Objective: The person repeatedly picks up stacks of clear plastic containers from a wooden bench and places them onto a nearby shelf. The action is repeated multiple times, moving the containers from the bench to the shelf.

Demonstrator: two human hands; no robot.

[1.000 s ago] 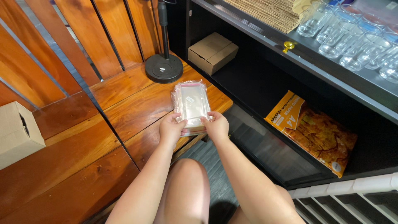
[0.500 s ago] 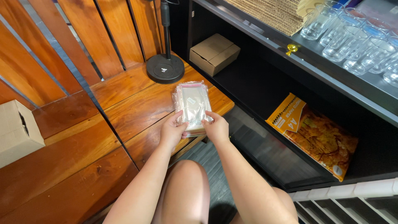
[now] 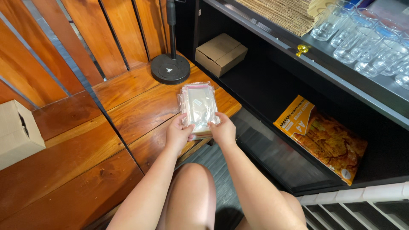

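Observation:
A stack of clear plastic bags [image 3: 198,106] with a pink strip at the far end rests on the edge of a wooden platform [image 3: 128,110]. My left hand [image 3: 179,132] grips the stack's near left corner, thumb on top. My right hand [image 3: 222,130] holds the near right corner, fingers pinching the top bag. My bare knee [image 3: 189,187] sits just below the hands.
A black round stand base [image 3: 170,68] and a small cardboard box [image 3: 220,53] lie beyond the bags. Another cardboard box [image 3: 17,132] sits at left. A dark cabinet at right holds an orange paper ream [image 3: 324,136]; drinking glasses [image 3: 362,42] stand on its top.
The hands and the stack have stayed nearly in place; my right fingers have shifted slightly on the top bag. The view has drifted a little.

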